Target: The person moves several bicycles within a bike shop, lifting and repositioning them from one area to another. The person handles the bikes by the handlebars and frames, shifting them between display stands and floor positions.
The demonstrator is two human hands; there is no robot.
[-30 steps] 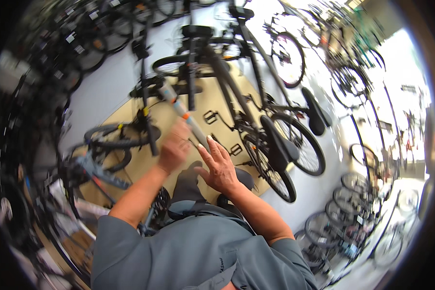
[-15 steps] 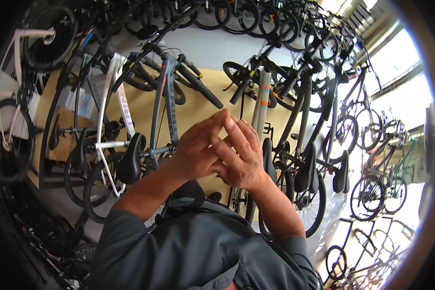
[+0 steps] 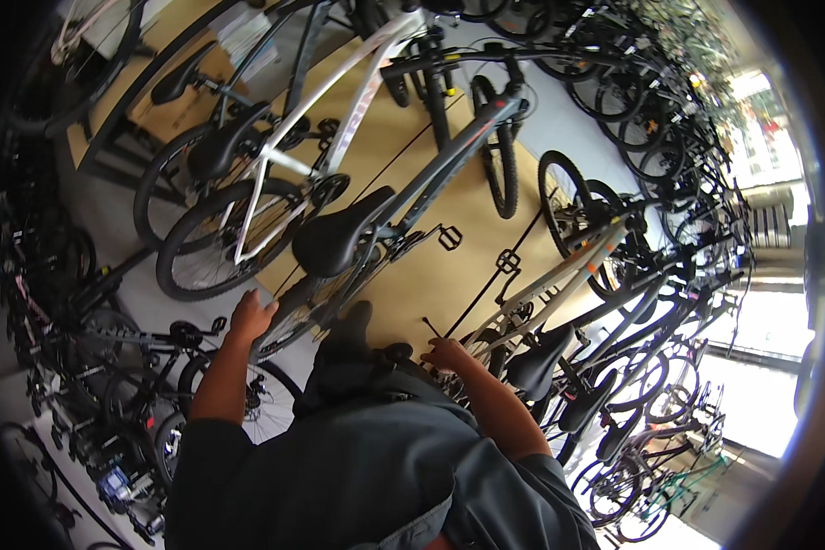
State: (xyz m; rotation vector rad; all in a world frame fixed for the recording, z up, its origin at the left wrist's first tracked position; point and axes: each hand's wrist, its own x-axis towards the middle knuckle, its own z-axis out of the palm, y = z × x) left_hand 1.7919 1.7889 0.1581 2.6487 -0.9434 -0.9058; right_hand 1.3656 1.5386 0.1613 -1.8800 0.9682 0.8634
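My left hand [image 3: 251, 317] hangs out to the left, fingers loosely curled, with nothing visible in it. Closest to it is the rear wheel [image 3: 282, 317] of a dark grey bicycle [image 3: 449, 151]; I cannot tell whether they touch. That bicycle's black saddle [image 3: 339, 235] lies a little farther ahead. On the right, my right hand [image 3: 445, 355] is low beside my body, its fingers bent and slightly apart, with no held object to be seen. Near it are a thin dark rod [image 3: 433, 327] and a light grey bicycle with orange marks [image 3: 559, 275].
A white bicycle [image 3: 289, 133] stands ahead on the left, partly over the tan floor panel [image 3: 412, 197]. Black bicycles [image 3: 170, 344] crowd the left side. More saddles [image 3: 543, 362] and frames are packed on the right, and a row of bicycles [image 3: 628, 110] curves along the far side.
My hands were together in front of my chest, fingertips touching; now they are apart and lowered to either side. The view has turned and moved, bringing the grey bicycle's saddle closer.
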